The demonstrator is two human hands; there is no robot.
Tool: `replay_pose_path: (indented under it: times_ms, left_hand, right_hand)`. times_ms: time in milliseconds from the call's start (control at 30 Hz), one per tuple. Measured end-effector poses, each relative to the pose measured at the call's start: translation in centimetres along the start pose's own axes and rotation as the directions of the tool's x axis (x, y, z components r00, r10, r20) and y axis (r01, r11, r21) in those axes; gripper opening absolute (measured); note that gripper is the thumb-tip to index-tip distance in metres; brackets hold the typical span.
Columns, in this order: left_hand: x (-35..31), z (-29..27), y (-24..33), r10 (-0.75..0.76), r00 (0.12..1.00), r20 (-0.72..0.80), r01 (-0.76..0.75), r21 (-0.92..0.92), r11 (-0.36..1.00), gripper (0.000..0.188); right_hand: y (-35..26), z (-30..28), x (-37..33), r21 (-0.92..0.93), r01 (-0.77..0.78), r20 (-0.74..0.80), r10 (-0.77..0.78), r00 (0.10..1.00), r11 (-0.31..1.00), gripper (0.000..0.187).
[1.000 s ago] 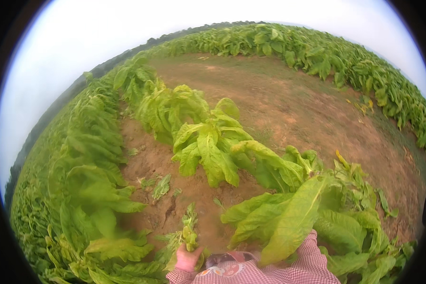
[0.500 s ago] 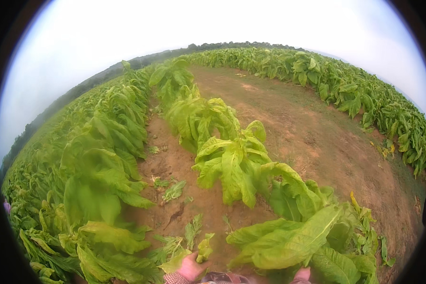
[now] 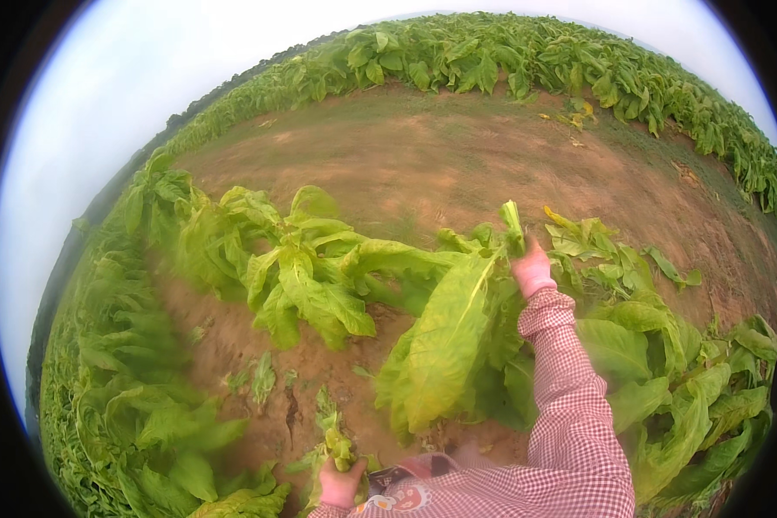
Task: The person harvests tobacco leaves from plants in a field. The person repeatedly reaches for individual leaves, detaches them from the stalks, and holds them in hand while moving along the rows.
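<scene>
Green stalks (image 3: 513, 226) fill our closed right hand (image 3: 532, 266), now raised; our left hand (image 3: 341, 485) clasps leaves (image 3: 340, 447), so both are occupied

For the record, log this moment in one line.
left hand: holding bunch | right hand: gripping stalks | around: plants, soil

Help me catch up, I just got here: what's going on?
A person in a checked shirt is working among leafy plants. The right hand, reaching forward, grips pale green stalk ends; the left hand, low near the body, holds a yellow-green leafy clump. Whether the gripped stalks are detached isn't clear.
</scene>
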State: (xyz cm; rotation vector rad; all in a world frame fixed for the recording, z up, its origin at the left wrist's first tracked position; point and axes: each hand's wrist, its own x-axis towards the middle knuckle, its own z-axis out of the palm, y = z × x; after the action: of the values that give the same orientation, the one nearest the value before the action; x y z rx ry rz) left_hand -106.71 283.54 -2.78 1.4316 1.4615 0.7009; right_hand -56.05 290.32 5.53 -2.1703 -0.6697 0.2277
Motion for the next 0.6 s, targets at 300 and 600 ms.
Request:
replay_pose_path:
  times_ms: [300, 600]
  left_hand:
    - [-1.9, -1.1, -0.4, 0.001, 0.994, -0.107, 0.009, 0.091, 0.996, 0.041]
    - [-2.3, -0.4, -0.5, -0.074, 0.979, -0.189, 0.077, 0.010, 0.997, 0.034]
  right_hand:
    - [1.0, 5.9, 7.4, -0.039, -0.058, -0.031, 0.057, 0.998, 0.998, 0.046]
    - [6.8, 8.4, 13.0, 0.108, -0.331, 0.157, 0.313, 0.937, 0.937, 0.062]
